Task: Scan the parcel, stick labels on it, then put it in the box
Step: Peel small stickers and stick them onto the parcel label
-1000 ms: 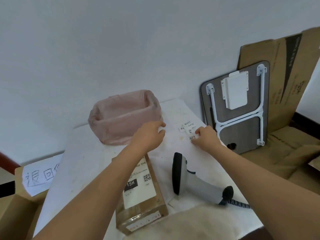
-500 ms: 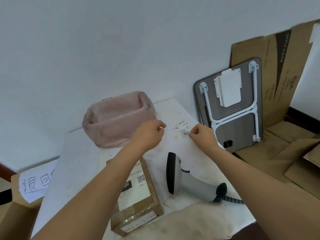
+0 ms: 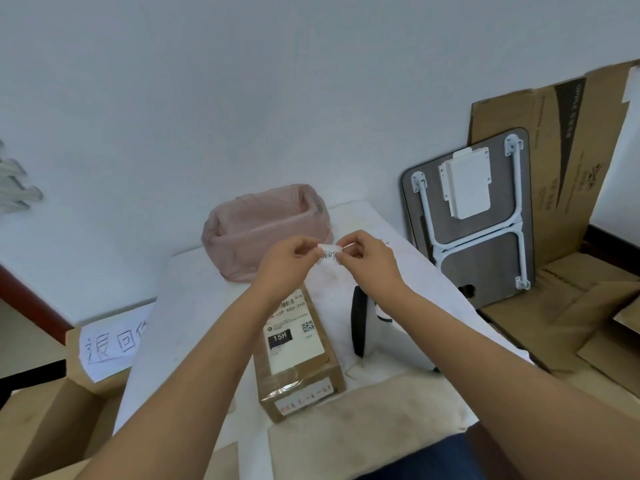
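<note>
1. Item in hand: a small white label [image 3: 328, 253] printed with black code marks, held in the air between both hands, above the far end of the parcel and clear of the table [image 3: 194, 292].
2. Grip, left hand [image 3: 289, 259]: thumb and forefinger pinched narrow on the label's left edge. Grip, right hand [image 3: 365, 256]: fingertips pinched on its right edge. Both closed on the one label; whether a backing is being peeled off cannot be told at this size.
3. Parcel [image 3: 298, 355]: a brown cardboard carton lying flat on the table, directly below and nearer the person than the grip, under the left forearm. Its top face carries a white shipping label marked "15H" with a QR code. Neither hand touches it.
4. Barcode scanner [image 3: 367, 323]: lying on the table below the right grip, just beside the parcel, untouched.
5. Beyond the grip: a container lined with a pink plastic bag [image 3: 266, 230], against the wall. A few further small labels [image 3: 383, 242] lie on the table just past the right hand, partly hidden.
6. Left of the table, well away from the grip: an open cardboard box [image 3: 69, 403] bearing a handwritten paper sign; judged the likely destination.
7. Assessment: labelling step in hand. The scanner lies set down, so scanning is probably complete, though unconfirmed.
8. Next move calls for bringing the label down onto a bare brown area of the parcel, clear of the printed codes, and pressing it flat.
</note>
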